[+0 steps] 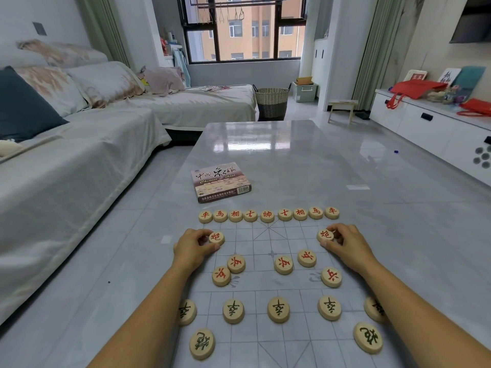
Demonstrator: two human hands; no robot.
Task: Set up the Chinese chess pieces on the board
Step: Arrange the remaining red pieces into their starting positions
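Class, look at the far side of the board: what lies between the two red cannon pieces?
In the head view, only bare board lies between left cannon and right cannon.

Your thin translucent board (268, 285) lies flat on the table, its grid faint. Nine red-lettered wooden discs form the far row (268, 215). Two red cannons (216, 237) sit just below it, five red soldiers (283, 264) lie scattered mid-board, and green-lettered pieces (278, 309) line your near side.
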